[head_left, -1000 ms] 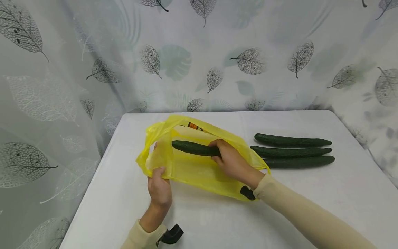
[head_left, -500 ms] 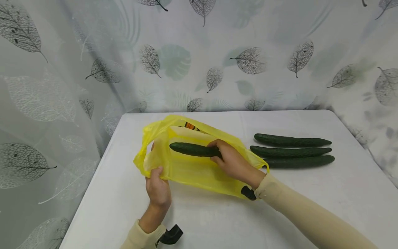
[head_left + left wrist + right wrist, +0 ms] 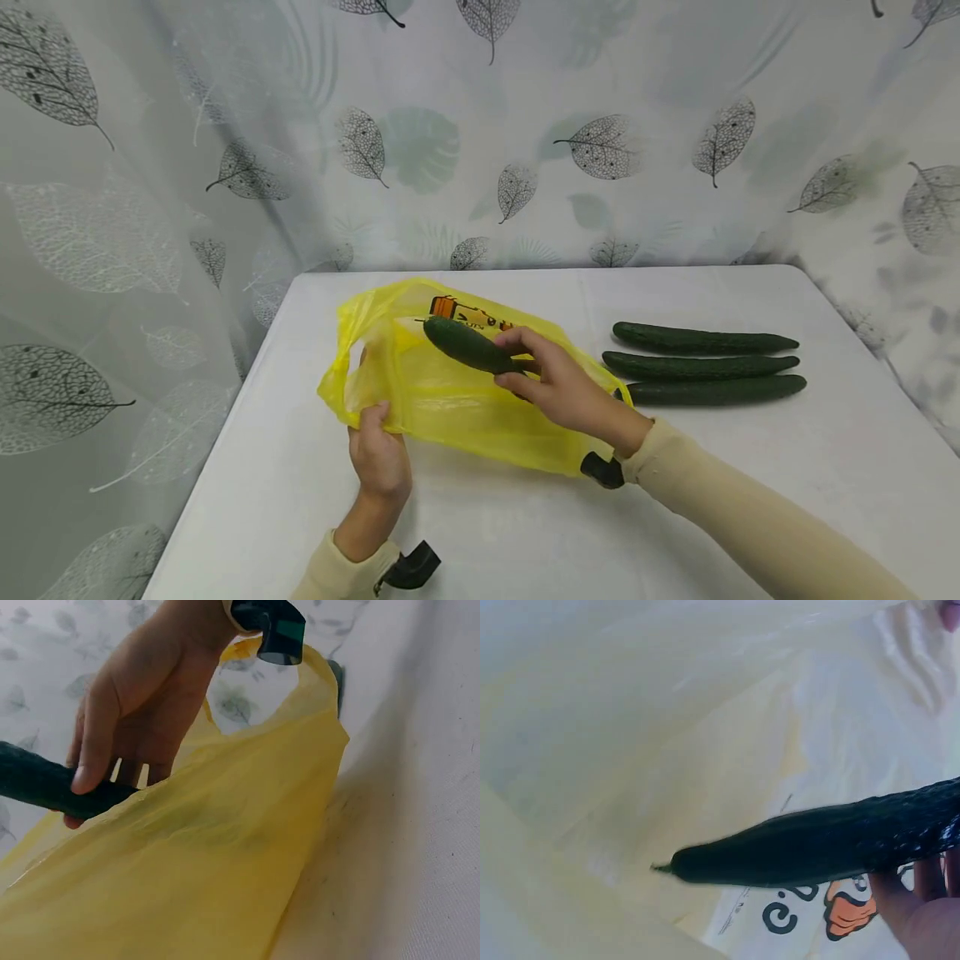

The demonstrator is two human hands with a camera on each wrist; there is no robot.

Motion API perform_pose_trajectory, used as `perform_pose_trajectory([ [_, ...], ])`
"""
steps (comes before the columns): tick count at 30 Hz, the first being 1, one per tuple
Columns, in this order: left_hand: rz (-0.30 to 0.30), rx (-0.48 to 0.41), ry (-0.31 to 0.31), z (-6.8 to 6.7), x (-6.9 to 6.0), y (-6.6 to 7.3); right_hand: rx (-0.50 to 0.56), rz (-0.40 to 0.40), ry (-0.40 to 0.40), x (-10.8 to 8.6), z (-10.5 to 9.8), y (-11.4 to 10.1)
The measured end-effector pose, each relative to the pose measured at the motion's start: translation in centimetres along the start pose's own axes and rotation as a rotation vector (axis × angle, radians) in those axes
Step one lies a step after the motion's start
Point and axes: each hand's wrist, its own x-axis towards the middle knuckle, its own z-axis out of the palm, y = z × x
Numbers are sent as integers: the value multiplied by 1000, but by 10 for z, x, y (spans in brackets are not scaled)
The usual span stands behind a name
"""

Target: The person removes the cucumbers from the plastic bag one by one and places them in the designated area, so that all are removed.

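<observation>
My right hand (image 3: 558,383) holds a dark green cucumber (image 3: 465,343) between thumb and fingers, over the mouth of a yellow plastic bag (image 3: 450,417). In the left wrist view the cucumber (image 3: 45,780) reaches left from the right hand (image 3: 142,705), its other end behind the bag's edge. The right wrist view has the cucumber's stem end (image 3: 705,862) in front of the bag's pale inside, where orange and black print shows. My left hand (image 3: 381,458) pinches the bag's near rim at its left end, thumb on top; its other fingers are mostly hidden by the bag.
Several leaf-patterned panels of curtain (image 3: 555,125) hang behind and beside the white table (image 3: 517,533). To the right of the bag, three cucumbers (image 3: 705,365) lie side by side. Black wrist-worn cameras (image 3: 412,567) stick out from both sleeves.
My right hand has lifted and tilted the cucumber, so its left end now points up and left. More of the bag's far inner print shows. The bag has shifted slightly left with the left hand.
</observation>
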Motion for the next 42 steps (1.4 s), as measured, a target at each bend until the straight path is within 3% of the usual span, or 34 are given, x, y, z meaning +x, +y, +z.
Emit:
perform_pose_trajectory([
  [8,8,-27,24,-1,0,1,346,-70,37,-4,-6,-13],
  [16,24,-51,27,-2,0,-1,483,-106,144,-8,-24,-26],
  [22,39,-62,26,-2,1,-2,662,-170,174,-9,-37,-29],
  [36,27,9,-12,-4,1,-4,828,-191,305,-19,-69,-49],
  [42,30,15,-11,-5,1,-4,796,-197,345,-28,-89,-52],
])
